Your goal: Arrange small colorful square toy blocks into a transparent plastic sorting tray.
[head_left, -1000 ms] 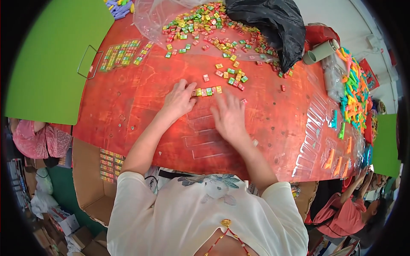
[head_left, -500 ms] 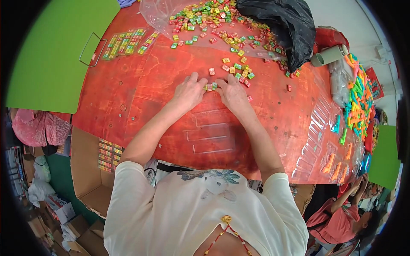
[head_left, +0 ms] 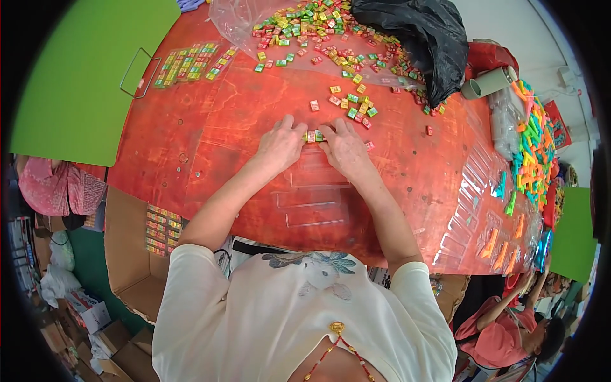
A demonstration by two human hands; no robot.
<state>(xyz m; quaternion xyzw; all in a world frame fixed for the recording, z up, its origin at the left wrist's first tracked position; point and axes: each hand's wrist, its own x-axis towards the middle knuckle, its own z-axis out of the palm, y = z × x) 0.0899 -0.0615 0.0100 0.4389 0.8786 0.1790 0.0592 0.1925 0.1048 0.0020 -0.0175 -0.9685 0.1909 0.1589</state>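
Hands meet at the middle of the red table (head_left: 210, 127): the left hand (head_left: 280, 145) and the right hand (head_left: 344, 149) lie palm down, fingers curled inward, and their fingertips pinch a short row of small coloured blocks (head_left: 314, 136) between them, the row resting on the tabletop just beyond a clear plastic tray (head_left: 312, 197) that sits under the wrists. Just past the fingers a loose cluster of the same little blocks (head_left: 350, 105) is scattered, and farther off a big heap of them (head_left: 318, 25) spreads over a clear plastic sheet (head_left: 232, 19). A black plastic bag (head_left: 420, 32) slumps at the far right of the heap, with a grey roll (head_left: 487, 83) beside it. Filled rows of blocks (head_left: 191, 63) lie at the far left near a green board (head_left: 76, 76). Along the right edge lies a stack of clear trays (head_left: 477, 197) and a pile of bright plastic pieces (head_left: 531, 146). Another person in a pink top (head_left: 503, 331) sits at the lower right.
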